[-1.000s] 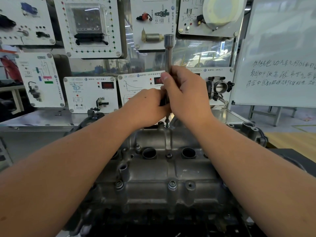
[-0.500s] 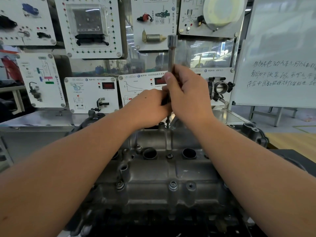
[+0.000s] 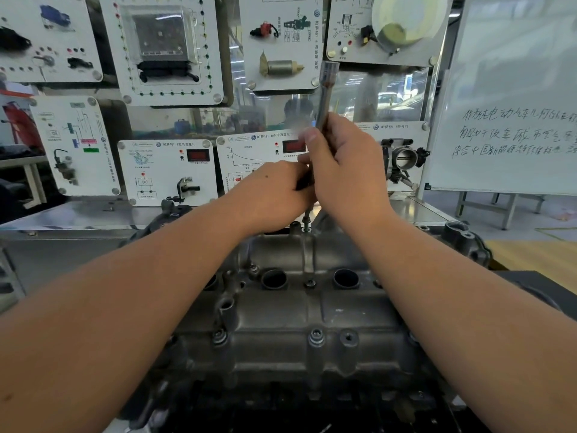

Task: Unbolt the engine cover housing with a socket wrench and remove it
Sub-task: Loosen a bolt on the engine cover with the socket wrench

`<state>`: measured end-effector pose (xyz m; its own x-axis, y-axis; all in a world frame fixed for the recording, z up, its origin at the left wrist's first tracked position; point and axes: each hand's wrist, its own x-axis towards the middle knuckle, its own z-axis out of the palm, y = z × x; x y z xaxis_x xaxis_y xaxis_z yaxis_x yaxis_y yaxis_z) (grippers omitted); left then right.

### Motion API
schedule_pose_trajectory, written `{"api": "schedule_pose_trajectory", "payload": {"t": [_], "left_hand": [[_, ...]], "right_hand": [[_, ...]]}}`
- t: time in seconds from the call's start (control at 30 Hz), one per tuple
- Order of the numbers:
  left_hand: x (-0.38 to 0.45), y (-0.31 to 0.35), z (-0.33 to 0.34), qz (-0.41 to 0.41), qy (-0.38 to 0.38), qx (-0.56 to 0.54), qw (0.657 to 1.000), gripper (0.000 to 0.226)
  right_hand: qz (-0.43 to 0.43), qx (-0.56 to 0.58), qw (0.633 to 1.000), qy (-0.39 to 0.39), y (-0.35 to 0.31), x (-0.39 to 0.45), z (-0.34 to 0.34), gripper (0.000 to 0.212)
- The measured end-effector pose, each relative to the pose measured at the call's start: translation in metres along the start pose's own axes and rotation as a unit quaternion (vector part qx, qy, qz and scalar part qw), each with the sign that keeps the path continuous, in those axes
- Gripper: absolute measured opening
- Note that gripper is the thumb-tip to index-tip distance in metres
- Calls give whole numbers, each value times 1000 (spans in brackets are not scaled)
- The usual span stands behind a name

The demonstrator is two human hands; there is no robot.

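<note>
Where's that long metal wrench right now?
The socket wrench stands upright at centre frame, gripped by the right hand and left hand, over the engine cover's far edge.

Both hands gripped an upright socket wrench (image 3: 324, 98), right hand (image 3: 346, 170) above the left hand (image 3: 274, 195), its tip at a bolt (image 3: 307, 225) on the far edge of the engine cover housing (image 3: 296, 314).

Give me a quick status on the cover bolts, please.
Both hands grip the socket wrench, right hand above left hand. Tool upright on far-edge bolt. Engine cover still seated. Nothing obstructing.
</note>
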<state>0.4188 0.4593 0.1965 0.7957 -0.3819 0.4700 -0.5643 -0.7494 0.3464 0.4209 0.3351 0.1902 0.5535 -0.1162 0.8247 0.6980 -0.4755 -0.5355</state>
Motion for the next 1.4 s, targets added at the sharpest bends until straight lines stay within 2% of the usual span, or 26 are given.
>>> {"api": "schedule_pose_trajectory", "payload": {"t": [0.17,0.27,0.47,0.6,0.73,0.9,1.07,1.2,1.4], "left_hand": [[2,-1,-1,25,3,33,999,15],[1,-1,-2,27,14,38,999,23],[1,-2,1,22,11,2,1000,13],[2,-3,-1,33,-3,17,999,10],[1,-2,-1,37,14,22,999,9],[-1,0,1,23,2,6,1000,16],[3,-3,0,32,0,41,999,16],[2,-2,0,35,16,36,999,16],[1,-1,0,22,1,9,1000,16]], "right_hand": [[17,36,999,-8,-2,-2,-1,29],[2,16,1000,1,-2,-2,0,18],[14,30,999,4,-2,-1,1,22],[19,41,999,-4,-2,-2,0,25],[4,26,1000,5,-3,-2,-1,13],[4,21,1000,-4,-2,-2,0,19],[9,39,999,1,-2,-2,-1,21],[3,30,999,15,-2,-2,-2,7],[2,32,999,5,-3,-2,-1,17]]}}
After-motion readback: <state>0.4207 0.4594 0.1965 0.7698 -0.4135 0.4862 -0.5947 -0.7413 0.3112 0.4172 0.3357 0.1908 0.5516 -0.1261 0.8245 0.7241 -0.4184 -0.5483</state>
